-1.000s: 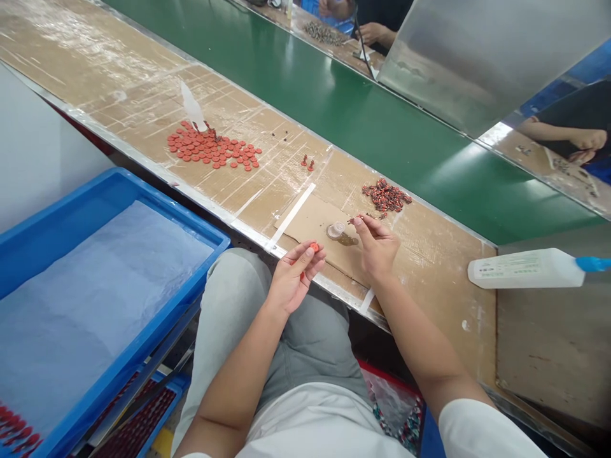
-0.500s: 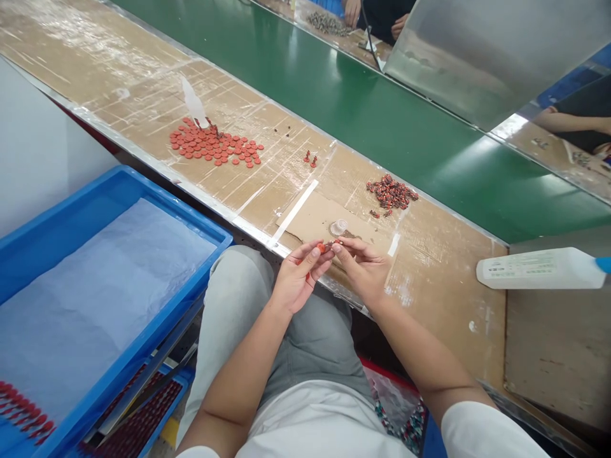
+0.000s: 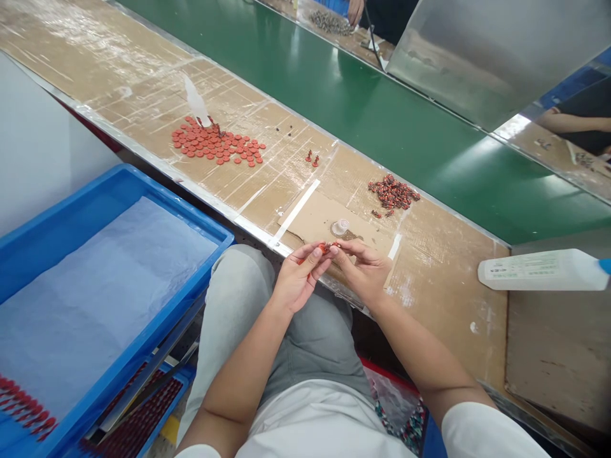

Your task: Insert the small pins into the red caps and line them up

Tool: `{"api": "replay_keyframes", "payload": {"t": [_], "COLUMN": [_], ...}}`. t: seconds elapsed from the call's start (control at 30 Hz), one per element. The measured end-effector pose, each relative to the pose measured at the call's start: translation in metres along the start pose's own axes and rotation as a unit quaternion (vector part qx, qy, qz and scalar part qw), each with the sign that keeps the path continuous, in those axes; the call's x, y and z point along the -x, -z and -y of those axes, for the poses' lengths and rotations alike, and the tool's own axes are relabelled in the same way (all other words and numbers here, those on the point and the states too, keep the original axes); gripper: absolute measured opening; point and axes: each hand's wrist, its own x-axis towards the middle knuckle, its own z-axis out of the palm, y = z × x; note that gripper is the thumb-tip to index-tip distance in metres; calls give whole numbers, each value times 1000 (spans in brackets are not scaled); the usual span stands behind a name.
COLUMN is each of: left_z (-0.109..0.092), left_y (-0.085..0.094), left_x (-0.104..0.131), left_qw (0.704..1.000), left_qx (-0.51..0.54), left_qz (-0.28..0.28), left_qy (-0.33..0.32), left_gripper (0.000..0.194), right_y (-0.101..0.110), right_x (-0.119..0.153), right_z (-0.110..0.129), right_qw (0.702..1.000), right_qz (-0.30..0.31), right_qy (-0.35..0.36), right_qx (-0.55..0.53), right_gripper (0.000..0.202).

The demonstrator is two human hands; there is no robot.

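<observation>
Close together above the table's front edge, my two hands meet over small parts. My left hand [image 3: 296, 280] is closed around a red disc [image 3: 323, 248], with more red showing between its fingers. My right hand [image 3: 366, 270] pinches a tiny dark-and-red figurine [image 3: 336, 245] against the disc; fingertips partly cover both. Just beyond them a small clear cup [image 3: 340, 227] sits on a cardboard sheet [image 3: 308, 213]. To the right of the cup lies a heap of dark-and-red figurines [image 3: 394, 193]. Farther left, red discs [image 3: 214, 145] are spread out, and two figurines on discs [image 3: 312, 159] stand between.
A blue tray [image 3: 126, 175] lined with pale sheet holds rows of red pieces at lower left, above another filled tray [image 3: 153, 407]. A white bottle [image 3: 541, 270] lies at right. Beyond the table runs a green belt [image 3: 286, 70]; a co-worker's hand [image 3: 355, 11] shows across it.
The figurine in my right hand has come closer to the disc in my left, so the fingertips now nearly touch. Across the belt, one of the co-worker's hands has gone from view.
</observation>
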Motion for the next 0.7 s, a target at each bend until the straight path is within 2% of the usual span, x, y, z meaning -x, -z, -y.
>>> {"api": "replay_keyframes", "payload": {"t": [0.2, 0.43, 0.7], "left_z": [0, 1, 2], "left_y": [0, 1, 2], "left_x": [0, -1, -1], "left_qw": [1000, 1000, 1000], "left_qx": [7, 10, 4], "left_qz": [12, -13, -8], "left_qy": [-4, 2, -5], "left_gripper": [17, 19, 18], "right_y": [0, -2, -2], "right_x": [0, 0, 2], "right_z": [-1, 1, 1], "right_qw": [1000, 999, 999], "right_qz": [-1, -6, -4], "right_qy": [8, 40, 36], "right_qx": [12, 8, 12], "right_gripper": [16, 17, 16]}}
